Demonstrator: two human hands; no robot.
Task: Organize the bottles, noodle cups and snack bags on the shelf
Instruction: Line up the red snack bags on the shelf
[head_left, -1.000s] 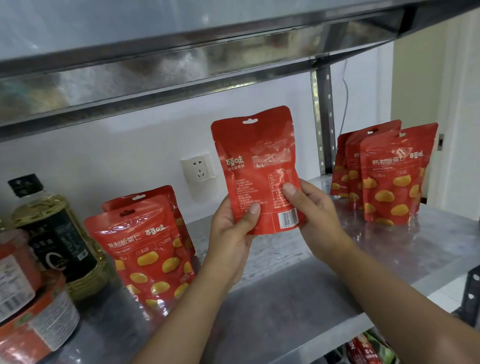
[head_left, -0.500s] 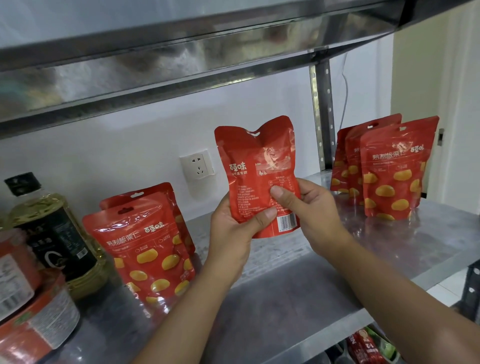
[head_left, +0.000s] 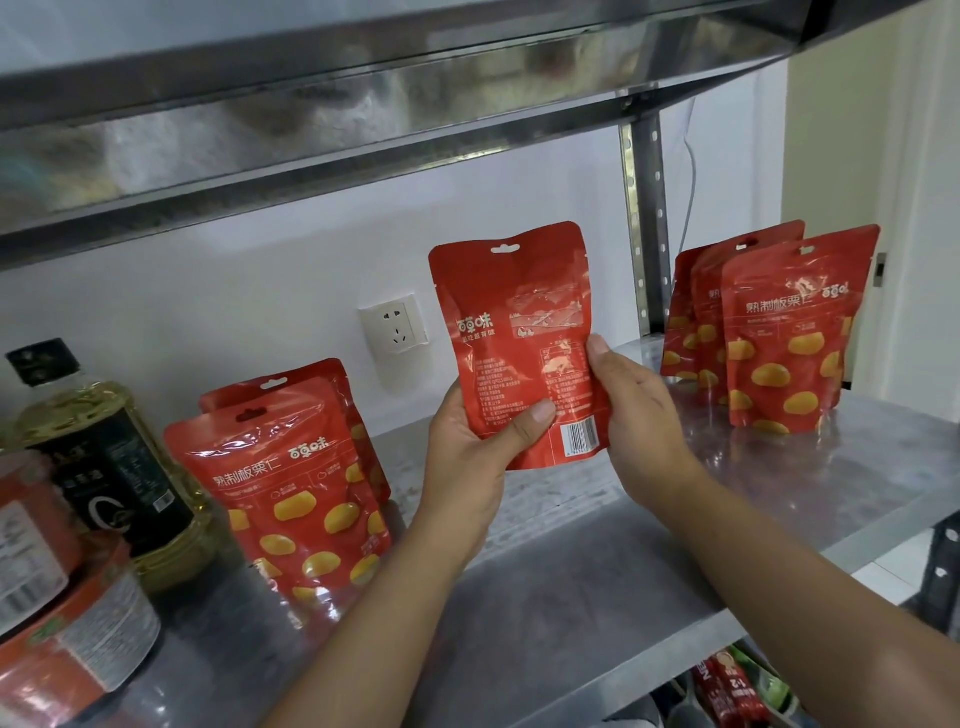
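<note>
Placing step: left hand (head_left: 467, 452), right hand (head_left: 644, 415), fingers (head_left: 530, 415) pinched red foil snack bag (head_left: 519, 322) above steel shelf (head_left: 571, 582). Next, likely: front outward, stand beside right-side red bag group (head_left: 800, 338).

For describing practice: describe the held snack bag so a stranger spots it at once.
Above the metal shelf, before the wall socket, the left hand and right hand hold a red bag. Unlike the standing bags, it shows its back, with a barcode.
</note>
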